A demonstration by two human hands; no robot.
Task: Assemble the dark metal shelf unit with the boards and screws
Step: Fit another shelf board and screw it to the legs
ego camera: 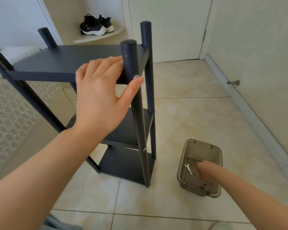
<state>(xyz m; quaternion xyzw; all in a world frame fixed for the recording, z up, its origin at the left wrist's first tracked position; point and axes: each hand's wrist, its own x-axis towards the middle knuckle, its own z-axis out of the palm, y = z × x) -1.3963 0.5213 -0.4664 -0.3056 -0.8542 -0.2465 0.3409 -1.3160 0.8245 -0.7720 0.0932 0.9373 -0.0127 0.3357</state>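
The dark metal shelf unit stands upright on the tiled floor with three boards between four round posts. My left hand lies on the top board at its front right corner, fingers flat. Its thumb presses the silver screw in the front right post. My right hand reaches down into a translucent brown box on the floor to the right of the unit. A small silver wrench and some screws lie in the box. The right fingers are blurred and partly hidden.
A patterned rug lies left of the unit. Black shoes sit on a corner ledge behind it. A white door and a wall with a door stop close off the right side. Bare tiles stretch between the unit and the wall.
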